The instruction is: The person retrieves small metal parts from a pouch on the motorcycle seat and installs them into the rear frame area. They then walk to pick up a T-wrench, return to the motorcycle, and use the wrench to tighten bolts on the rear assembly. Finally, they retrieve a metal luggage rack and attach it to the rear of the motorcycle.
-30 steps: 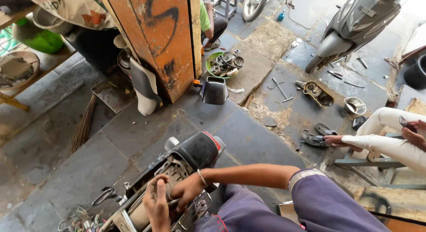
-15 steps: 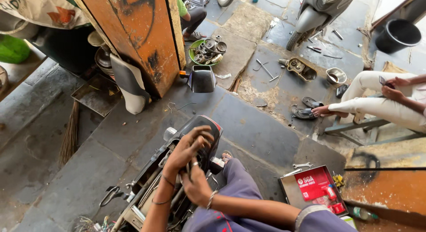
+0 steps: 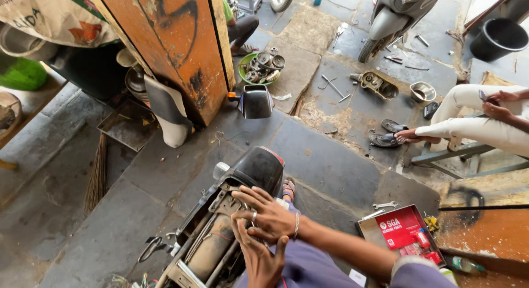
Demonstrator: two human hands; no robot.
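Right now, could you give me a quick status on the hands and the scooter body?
Right hand spread flat on the stripped scooter body. Left hand open just beneath, fingers up. Neither grips anything. Nothing in the way.

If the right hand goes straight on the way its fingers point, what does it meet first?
Probably the exposed metal frame of the dismantled scooter body: the right hand points left across it, already very close. Depth is unclear.

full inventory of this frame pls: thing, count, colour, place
scooter body: 1, black and bare metal, stripped, bottom centre
orange panel: 1, orange, top left
side mirror: 1, black, beside panel
green basin of parts: 1, top centre
parked scooter: 1, grey, top right
black bucket: 1, top right
seated person's legs: white trousers, right
red box: 1, in tray, lower right
broom: 1, brown, left
right hand: on scooter frame
left hand: below it
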